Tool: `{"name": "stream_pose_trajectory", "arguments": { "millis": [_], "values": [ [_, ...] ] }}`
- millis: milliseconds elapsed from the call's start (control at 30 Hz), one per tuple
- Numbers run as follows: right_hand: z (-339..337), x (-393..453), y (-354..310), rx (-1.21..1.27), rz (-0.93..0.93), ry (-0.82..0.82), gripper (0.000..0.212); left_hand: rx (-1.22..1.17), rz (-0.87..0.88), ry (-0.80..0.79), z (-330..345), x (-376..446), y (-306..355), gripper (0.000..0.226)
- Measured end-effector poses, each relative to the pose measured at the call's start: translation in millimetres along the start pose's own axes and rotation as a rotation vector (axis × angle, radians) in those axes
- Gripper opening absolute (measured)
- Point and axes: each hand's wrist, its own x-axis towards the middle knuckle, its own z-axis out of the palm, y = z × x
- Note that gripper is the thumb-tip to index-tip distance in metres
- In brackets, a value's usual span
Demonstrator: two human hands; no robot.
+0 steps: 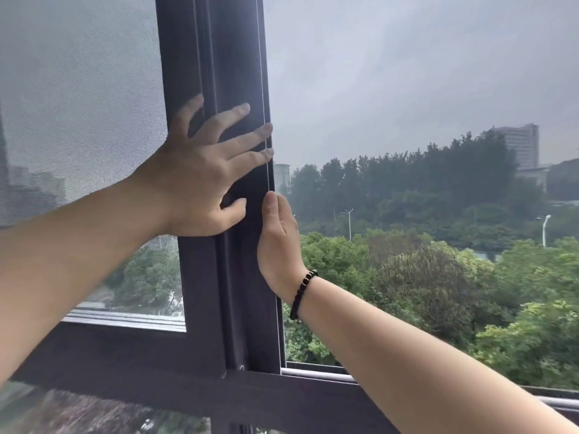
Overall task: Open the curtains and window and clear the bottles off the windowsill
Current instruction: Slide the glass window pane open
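A dark upright window frame [232,57] runs down the middle of the view. My left hand [200,173] lies flat against it with fingers spread, fingertips at its right edge. My right hand [279,242], with a dark bead bracelet on the wrist, presses side-on against the frame's right edge just below, its fingers hidden behind the edge. Left of the frame is a grey mesh screen [78,104]. To the right the view of sky and trees looks unobstructed. No curtains, bottles or windowsill show.
The dark bottom frame rail [141,358] crosses below my arms. A pale metal bar [319,372] runs along the lower edge of the right-hand opening. Outside are green trees [438,277], street lamps and distant buildings.
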Motion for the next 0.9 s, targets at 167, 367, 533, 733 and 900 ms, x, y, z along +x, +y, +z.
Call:
{"name": "stream_pose_trajectory", "arguments": {
  "millis": [167, 367, 533, 733, 900],
  "values": [
    [12.4, 0.0, -0.6, 0.075, 0.053, -0.03, 0.036, 0.004, -0.035, 0.039, 7.2, -9.3, -2.8, 0.06],
    [12.5, -2.5, 2.9, 0.229, 0.168, -0.177, 0.039, 0.048, -0.041, 0.093, 12.3, -13.9, -4.5, 0.048],
    [16.0, 1.0, 14.1, 0.344, 0.172, -0.202, 0.021, 0.067, -0.041, 0.124, 16.3, -12.5, -4.3, 0.044],
    [19.7, 0.0, 13.7, 0.294, 0.184, -0.152, 0.026, 0.039, -0.057, 0.15, 18.6, -12.0, -2.3, 0.045],
    [14.6, -7.1, 7.8, 0.165, 0.238, -0.119, 0.035, 0.018, -0.089, 0.082, 11.0, -8.2, 1.6, 0.047]
  ]
}}
